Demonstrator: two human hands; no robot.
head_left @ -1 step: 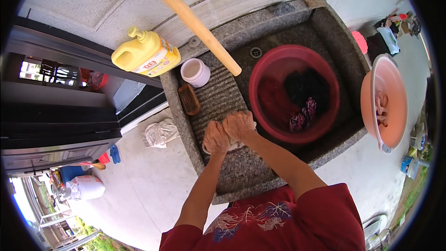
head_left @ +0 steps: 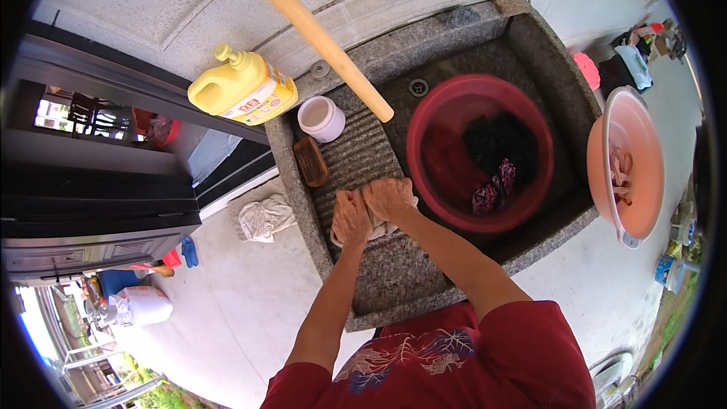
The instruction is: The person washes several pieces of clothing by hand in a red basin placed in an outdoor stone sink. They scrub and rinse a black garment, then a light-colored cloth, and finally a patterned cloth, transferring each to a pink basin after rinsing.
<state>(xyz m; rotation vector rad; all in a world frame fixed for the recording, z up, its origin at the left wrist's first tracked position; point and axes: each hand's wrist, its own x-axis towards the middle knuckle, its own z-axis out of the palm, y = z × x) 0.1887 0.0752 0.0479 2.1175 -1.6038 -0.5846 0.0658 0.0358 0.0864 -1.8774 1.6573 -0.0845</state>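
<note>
Gripping a pale cloth (head_left: 384, 230), my left hand (head_left: 352, 217) and right hand (head_left: 388, 198) are curling their fingers closely over it on the stone washboard's (head_left: 367, 148) near end. Right of the washboard, a red plastic basin (head_left: 413, 153) is holding dark wet laundry (head_left: 496, 144). A wooden scrubbing brush (head_left: 311, 162) is lying at its left edge, a lilac-white tub (head_left: 321, 119) is standing farther up, and a yellow pump jug (head_left: 242, 91) is standing beyond its far left corner.

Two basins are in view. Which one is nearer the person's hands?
The red basin, inside the stone sink and beside the right hand. The peach basin is outside, past the sink's right end.
</note>
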